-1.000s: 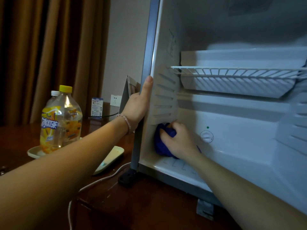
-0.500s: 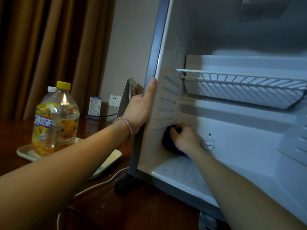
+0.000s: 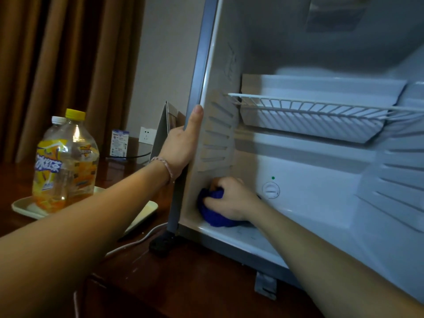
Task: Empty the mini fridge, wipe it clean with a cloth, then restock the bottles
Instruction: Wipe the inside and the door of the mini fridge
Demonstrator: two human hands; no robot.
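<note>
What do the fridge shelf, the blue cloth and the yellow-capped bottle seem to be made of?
Shelf: likely white-coated wire, thin parallel bars. Blue cloth: soft fabric, bunches under the right hand. Bottle: clear glossy plastic, contents visible, highlight on its shoulder.

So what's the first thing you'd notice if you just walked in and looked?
Probably the right hand pressing a bright blue cloth into the open fridge's lower left corner. The left hand grips the fridge's front edge. Two bottles wait on a tray at left.
</note>
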